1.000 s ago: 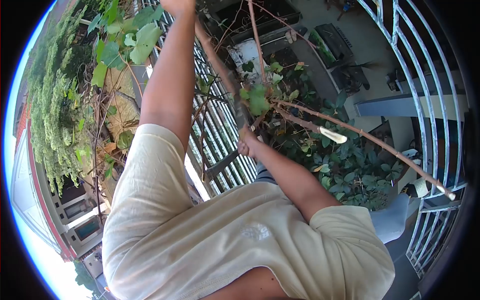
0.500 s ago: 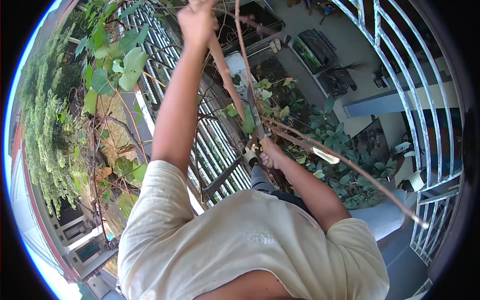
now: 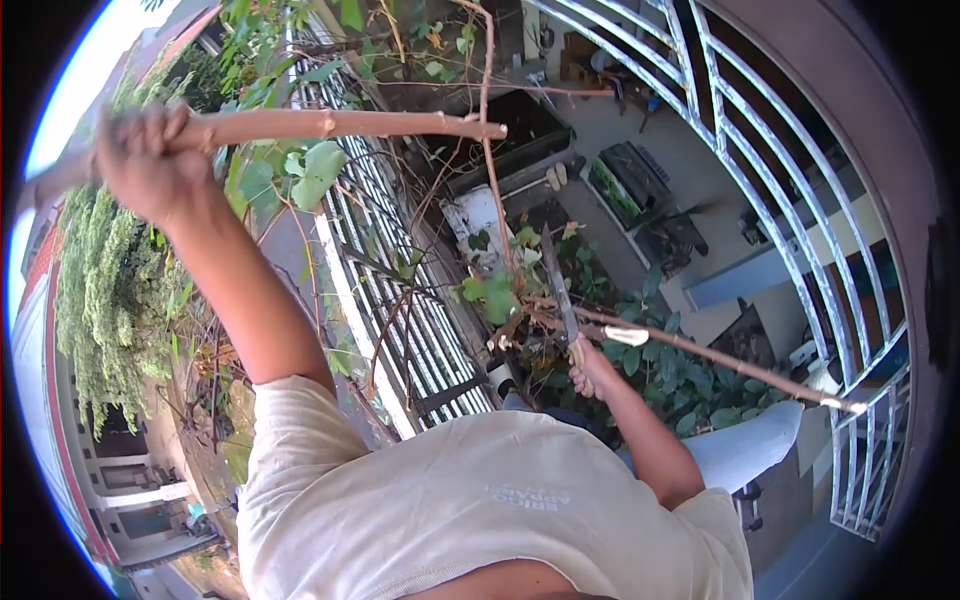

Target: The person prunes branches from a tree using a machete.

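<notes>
High at the left, my left hand is closed round a thick brown branch. The branch lies nearly level across the upper view, and its pale cut end hangs free at the right. My right hand grips a machete by its handle, blade pointing up and away from me. Beside the blade, a thinner bare branch slants down to the right, with a pale slanted cut face next to it. Several cut stubs and vine leaves cluster left of the machete.
White metal railing runs below on the left, and a curved white grille stands on the right. A thin upright stem rises ahead. Far below are leafy plants and a fish tank.
My left hand has swung left with the thick branch, which has turned from steep to nearly level, its lower end now free. My right hand and the machete have shifted slightly right and down.
</notes>
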`<state>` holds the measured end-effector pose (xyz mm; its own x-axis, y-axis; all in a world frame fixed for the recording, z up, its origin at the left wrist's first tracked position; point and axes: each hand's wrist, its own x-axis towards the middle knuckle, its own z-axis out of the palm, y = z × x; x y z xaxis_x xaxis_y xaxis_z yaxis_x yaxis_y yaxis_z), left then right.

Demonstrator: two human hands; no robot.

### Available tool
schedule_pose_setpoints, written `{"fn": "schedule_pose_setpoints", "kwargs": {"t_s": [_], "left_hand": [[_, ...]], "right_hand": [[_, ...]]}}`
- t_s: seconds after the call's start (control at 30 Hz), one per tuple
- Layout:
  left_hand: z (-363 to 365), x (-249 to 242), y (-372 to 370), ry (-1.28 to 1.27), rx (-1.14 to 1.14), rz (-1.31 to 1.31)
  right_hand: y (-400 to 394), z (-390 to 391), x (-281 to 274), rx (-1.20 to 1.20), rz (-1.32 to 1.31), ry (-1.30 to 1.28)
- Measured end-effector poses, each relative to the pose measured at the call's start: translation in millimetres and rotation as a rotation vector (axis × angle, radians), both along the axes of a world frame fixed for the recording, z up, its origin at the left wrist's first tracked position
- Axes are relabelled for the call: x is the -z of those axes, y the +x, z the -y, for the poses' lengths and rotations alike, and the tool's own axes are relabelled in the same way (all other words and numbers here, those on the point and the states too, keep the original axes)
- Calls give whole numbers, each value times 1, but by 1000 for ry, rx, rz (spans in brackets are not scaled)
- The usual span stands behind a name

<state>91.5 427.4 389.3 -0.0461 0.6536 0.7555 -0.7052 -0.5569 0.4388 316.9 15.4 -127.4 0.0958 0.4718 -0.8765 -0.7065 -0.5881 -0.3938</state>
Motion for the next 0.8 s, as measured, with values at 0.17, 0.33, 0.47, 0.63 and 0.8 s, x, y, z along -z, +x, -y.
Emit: {"fn": "schedule_pose_setpoints", "kwargs": {"t_s": [0.17, 0.33, 0.47, 0.63, 0.8], "left_hand": [[0, -5, -179, 159, 42, 301], [4, 1, -351, 144, -23, 763], [21, 11, -336, -233, -80, 1221], [46, 61, -321, -37, 112, 1037], [95, 51, -275, 217, -138, 993]], "right_hand": [[-6, 5, 19, -109, 57, -4], [-20, 14, 24, -176, 97, -20], [-36, 20, 37, -227, 149, -17], [-34, 19, 11, -373, 211, -5], [-40, 30, -26, -534, 388, -7]]}}
